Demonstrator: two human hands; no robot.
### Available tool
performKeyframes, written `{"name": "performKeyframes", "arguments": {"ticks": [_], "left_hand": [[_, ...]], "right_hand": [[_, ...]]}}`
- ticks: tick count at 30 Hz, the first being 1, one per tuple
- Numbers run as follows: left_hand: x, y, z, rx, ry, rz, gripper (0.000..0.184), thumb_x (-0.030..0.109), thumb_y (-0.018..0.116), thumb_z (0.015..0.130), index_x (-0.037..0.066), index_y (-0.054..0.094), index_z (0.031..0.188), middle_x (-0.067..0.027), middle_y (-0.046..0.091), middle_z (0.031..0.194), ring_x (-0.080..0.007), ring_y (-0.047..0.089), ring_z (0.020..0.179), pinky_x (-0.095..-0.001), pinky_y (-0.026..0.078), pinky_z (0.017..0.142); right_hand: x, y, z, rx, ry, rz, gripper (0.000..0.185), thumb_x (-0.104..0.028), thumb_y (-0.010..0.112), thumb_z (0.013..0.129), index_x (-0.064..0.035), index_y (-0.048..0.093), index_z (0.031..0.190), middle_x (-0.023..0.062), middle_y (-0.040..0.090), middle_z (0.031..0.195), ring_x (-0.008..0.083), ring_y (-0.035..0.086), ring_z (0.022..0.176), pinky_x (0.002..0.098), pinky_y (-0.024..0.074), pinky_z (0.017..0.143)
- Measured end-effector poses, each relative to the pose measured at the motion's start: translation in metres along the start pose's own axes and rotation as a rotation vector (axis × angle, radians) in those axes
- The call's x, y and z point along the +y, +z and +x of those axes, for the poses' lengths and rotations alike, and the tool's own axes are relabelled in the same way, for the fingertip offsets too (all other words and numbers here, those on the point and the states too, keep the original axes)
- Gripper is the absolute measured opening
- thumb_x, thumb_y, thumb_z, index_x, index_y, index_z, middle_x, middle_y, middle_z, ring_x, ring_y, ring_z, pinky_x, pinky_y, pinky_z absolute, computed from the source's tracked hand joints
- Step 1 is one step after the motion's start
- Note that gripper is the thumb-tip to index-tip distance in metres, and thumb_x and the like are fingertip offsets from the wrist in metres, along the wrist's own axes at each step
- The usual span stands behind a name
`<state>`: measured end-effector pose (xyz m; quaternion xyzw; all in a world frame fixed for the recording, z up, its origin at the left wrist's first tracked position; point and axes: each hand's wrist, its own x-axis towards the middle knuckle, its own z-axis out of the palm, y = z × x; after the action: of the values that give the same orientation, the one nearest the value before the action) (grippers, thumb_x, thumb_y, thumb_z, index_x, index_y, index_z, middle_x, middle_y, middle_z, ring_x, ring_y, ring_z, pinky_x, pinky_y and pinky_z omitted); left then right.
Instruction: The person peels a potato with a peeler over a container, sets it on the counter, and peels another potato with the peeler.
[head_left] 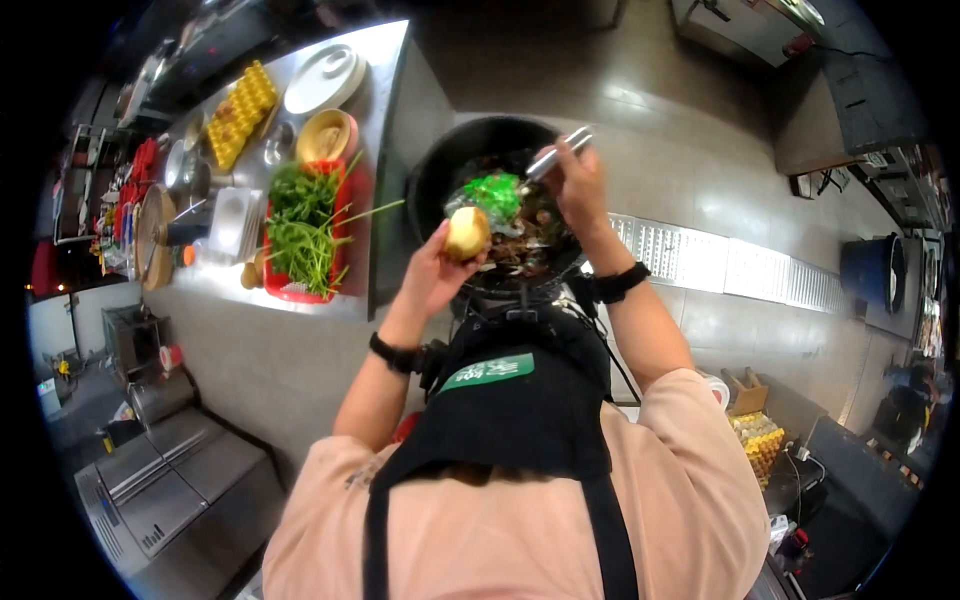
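My left hand holds a partly peeled potato, pale yellow on top with brown skin left around its lower side. In my right hand is a shiny metal peeler, raised to the right of the potato and apart from it. Both hands are over a round black bin. Inside the bin lie a bright green piece of waste, clear plastic and dark scraps.
A steel table on the left bears a red basket of leafy greens, white plates and a yellow egg tray. A metal drain grate crosses the floor at right.
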<state>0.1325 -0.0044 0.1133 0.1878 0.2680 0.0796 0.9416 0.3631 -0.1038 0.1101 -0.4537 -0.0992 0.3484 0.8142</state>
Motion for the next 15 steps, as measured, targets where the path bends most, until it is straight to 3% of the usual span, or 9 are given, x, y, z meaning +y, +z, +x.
{"name": "performKeyframes", "arguments": {"ticks": [4,6,8,9,10,15], "left_hand": [[-0.003,0.000,0.003,0.085,0.023,0.036,0.041,0.033,0.053,0.096,0.002,0.053,0.124,-0.0127,0.060,0.119,-0.0256,0.059,0.107,-0.0392,0.050,0.088],[-0.003,-0.001,0.003,0.068,0.027,0.057,0.041,0.034,0.054,0.096,0.004,0.053,0.124,-0.0124,0.060,0.118,-0.0255,0.059,0.107,-0.0391,0.051,0.087],[-0.003,0.000,0.002,0.047,0.032,0.076,0.041,0.034,0.055,0.095,0.005,0.053,0.124,-0.0120,0.060,0.118,-0.0255,0.059,0.107,-0.0390,0.051,0.086],[-0.003,0.003,-0.001,-0.007,0.025,0.087,0.041,0.034,0.056,0.094,0.007,0.052,0.125,-0.0118,0.060,0.118,-0.0250,0.059,0.106,-0.0382,0.052,0.085],[-0.001,0.007,-0.005,-0.060,0.018,0.099,0.041,0.034,0.056,0.094,0.008,0.052,0.126,-0.0115,0.060,0.118,-0.0246,0.059,0.105,-0.0374,0.052,0.083],[-0.001,0.005,-0.003,-0.004,0.050,0.151,0.043,0.036,0.057,0.093,0.009,0.050,0.127,-0.0107,0.060,0.116,-0.0228,0.059,0.104,-0.0359,0.051,0.082]], "right_hand": [[0.008,0.016,-0.020,-0.179,0.028,-0.023,0.016,-0.021,0.052,0.099,-0.0068,0.048,0.104,0.0065,0.064,0.084,0.0102,0.059,0.069,0.0228,0.0491,0.062],[0.013,0.009,-0.016,-0.169,0.048,-0.025,0.015,-0.019,0.053,0.099,-0.0052,0.048,0.103,0.0071,0.064,0.082,0.0115,0.060,0.069,0.0244,0.0495,0.062],[0.019,0.000,-0.003,0.012,-0.025,-0.076,0.014,-0.016,0.052,0.098,-0.0037,0.048,0.101,0.0078,0.064,0.081,0.0129,0.060,0.068,0.0260,0.0502,0.062],[0.025,-0.019,0.012,0.042,-0.081,-0.264,0.013,-0.018,0.051,0.097,-0.0047,0.050,0.100,0.0068,0.064,0.084,0.0133,0.062,0.070,0.0253,0.0519,0.063],[0.034,-0.033,0.021,0.117,-0.049,-0.178,0.014,-0.019,0.051,0.098,-0.0049,0.050,0.098,0.0069,0.065,0.082,0.0133,0.063,0.070,0.0258,0.0516,0.061],[0.015,-0.014,0.005,0.054,-0.003,-0.074,0.016,-0.022,0.051,0.099,-0.0065,0.050,0.097,0.0060,0.065,0.084,0.0121,0.062,0.069,0.0247,0.0504,0.059]]}}
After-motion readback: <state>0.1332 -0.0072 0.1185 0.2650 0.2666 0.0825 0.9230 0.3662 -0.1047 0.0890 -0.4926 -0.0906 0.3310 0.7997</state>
